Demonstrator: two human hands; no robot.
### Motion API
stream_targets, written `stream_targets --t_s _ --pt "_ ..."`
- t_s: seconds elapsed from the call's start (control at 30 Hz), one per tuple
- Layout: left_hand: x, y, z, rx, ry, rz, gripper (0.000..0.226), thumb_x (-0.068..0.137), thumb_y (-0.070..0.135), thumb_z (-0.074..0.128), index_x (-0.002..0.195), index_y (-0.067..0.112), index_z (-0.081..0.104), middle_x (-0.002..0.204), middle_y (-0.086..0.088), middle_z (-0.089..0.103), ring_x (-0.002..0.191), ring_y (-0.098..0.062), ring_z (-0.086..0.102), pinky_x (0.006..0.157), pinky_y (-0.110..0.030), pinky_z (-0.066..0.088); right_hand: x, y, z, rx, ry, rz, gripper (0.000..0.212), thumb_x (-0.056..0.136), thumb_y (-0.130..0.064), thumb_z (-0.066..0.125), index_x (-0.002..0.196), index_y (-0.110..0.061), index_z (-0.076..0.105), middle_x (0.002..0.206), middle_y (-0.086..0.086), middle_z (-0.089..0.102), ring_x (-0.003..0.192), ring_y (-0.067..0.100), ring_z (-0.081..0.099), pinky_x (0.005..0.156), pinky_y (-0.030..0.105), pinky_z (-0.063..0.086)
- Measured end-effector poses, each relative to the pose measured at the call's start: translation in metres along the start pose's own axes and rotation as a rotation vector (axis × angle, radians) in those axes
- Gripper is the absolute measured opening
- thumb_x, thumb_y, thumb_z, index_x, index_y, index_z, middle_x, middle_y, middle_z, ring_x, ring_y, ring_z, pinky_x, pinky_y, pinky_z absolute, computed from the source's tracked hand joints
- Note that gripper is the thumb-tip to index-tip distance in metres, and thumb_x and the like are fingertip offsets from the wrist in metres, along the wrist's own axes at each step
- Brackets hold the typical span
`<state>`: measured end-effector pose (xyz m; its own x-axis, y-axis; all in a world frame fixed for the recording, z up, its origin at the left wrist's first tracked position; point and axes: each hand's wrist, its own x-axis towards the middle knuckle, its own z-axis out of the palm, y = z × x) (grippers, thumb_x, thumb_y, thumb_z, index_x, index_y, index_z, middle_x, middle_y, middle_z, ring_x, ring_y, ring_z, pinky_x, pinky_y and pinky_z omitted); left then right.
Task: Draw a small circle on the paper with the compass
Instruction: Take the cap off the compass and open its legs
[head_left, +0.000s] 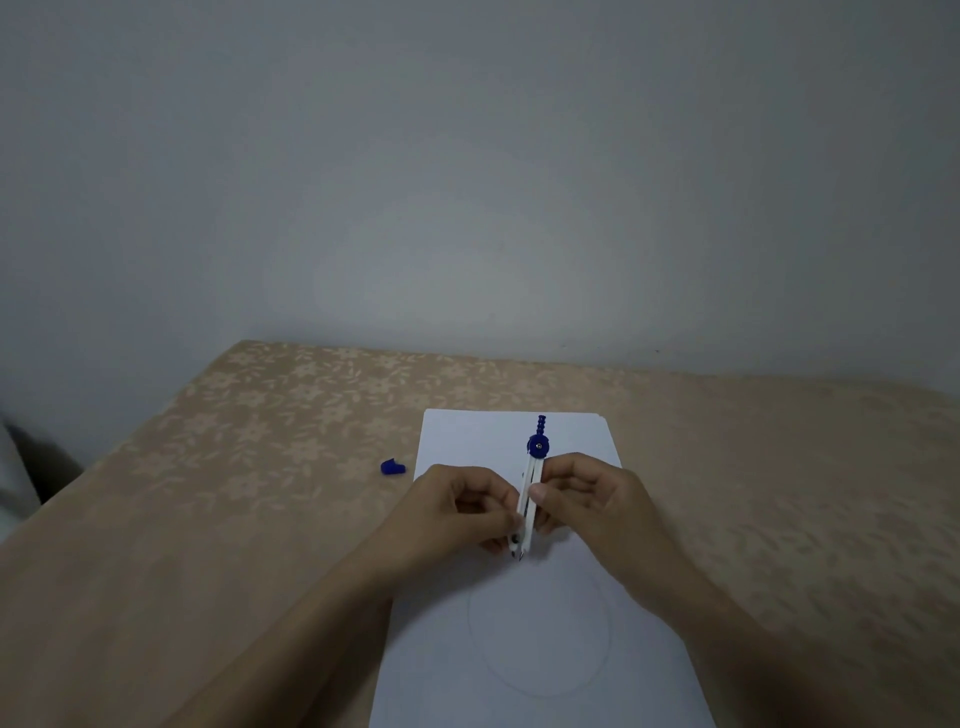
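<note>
head view: your left hand (462, 506) and right hand (582, 496) both pinch the compass (532, 493) legs, held over the paper's (467, 436) far half.
legs: nearly closed.
step: spread them only slightly, needle down first, twirl from the blue top.
clutter: blue cap (392, 466) left on the tabletop (234, 467).

the compass (531, 493), with white legs closed almost together and a blue hinge and ribbed blue handle pointing away toward the wall, is held between two hands above the upper half of the paper, its tips directed toward the near side. the paper (540, 623) is a white sheet lying flat on the table, long edge running front to back, with a faint large circle (540, 631) pencilled on its nearer half.
</note>
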<state>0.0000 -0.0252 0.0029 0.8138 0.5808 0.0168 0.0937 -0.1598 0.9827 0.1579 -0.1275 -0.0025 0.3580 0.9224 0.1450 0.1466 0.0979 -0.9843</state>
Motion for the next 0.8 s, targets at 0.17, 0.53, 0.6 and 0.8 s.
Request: stream_targets --t_s 0.17,0.53,0.6,0.8 --pt "0.0021 -0.0018 -0.0027 0.027 0.009 0.02 0.018 0.082 -0.002 0.066 0.075 0.014 0.071 0.059 0.007 0.067 0.061 -0.012 0.067 0.06 -0.019 0.053 -0.0008 -0.0039 -0.0001 -0.047 -0.04 -0.062 0.024 0.09 0.0 0.06 0.099 -0.018 0.074 0.086 0.01 0.077 0.073 0.026 0.072 0.068 0.022 0.057" --pt "0.0022 -0.0025 -0.0063 0.08 0.043 0.052 0.004 0.084 0.0 0.066 0.083 0.001 0.069 0.065 0.0 0.064 0.058 -0.009 0.062 0.059 -0.016 0.05 -0.0004 -0.0044 -0.0042 -0.031 -0.005 -0.039 0.024 0.089 0.002 0.06 0.098 -0.016 0.074 0.07 -0.001 0.075 0.063 0.016 0.069 0.064 0.024 0.057" --pt "0.0021 -0.0023 -0.0057 0.081 0.048 0.057 0.004 0.084 0.001 0.067 0.082 0.003 0.07 0.064 0.002 0.065 0.059 -0.009 0.063 0.06 -0.015 0.05 -0.0002 -0.0035 -0.0055 -0.011 0.008 -0.018 0.02 0.088 0.001 0.062 0.097 -0.011 0.075 0.073 0.005 0.075 0.064 0.018 0.07 0.063 0.023 0.057" --pt "0.0028 -0.0046 -0.0034 0.064 0.055 0.045 0.009 0.083 0.001 0.068 0.08 0.009 0.071 0.062 0.007 0.067 0.061 -0.01 0.066 0.061 -0.017 0.053 0.0007 -0.0004 -0.0057 0.031 0.037 0.035 0.012 0.086 0.0 0.065 0.093 -0.005 0.074 0.079 0.017 0.075 0.065 0.025 0.072 0.061 0.025 0.057"
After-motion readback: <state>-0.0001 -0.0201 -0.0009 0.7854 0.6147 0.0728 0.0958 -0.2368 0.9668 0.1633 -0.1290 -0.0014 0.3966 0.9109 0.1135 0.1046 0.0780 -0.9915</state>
